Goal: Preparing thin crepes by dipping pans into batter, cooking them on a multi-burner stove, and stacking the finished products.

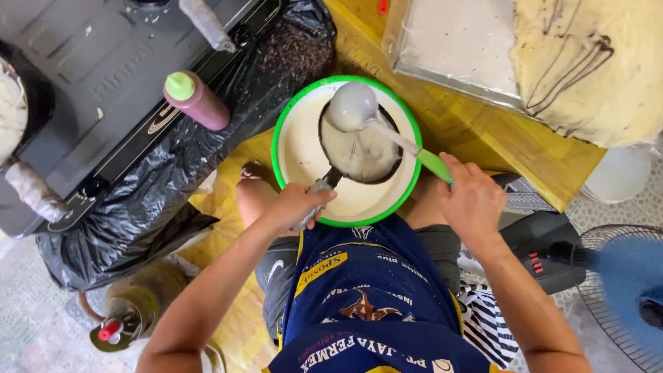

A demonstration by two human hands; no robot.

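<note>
Over a green-rimmed bowl of batter [298,148], the left hand [297,206] is gripping a small pan's handle [319,193] — tilting it to coat — while the right hand [473,200], fingers closed, is holding a ladle [359,110] above.

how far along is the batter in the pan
Done: the pan is already coated with pale batter, held over the green-rimmed bowl. In hand: the left hand grips the pan handle; the right hand holds the ladle above it. Left: the bowl holds plenty of batter, and the pan is not on the stove.
</note>
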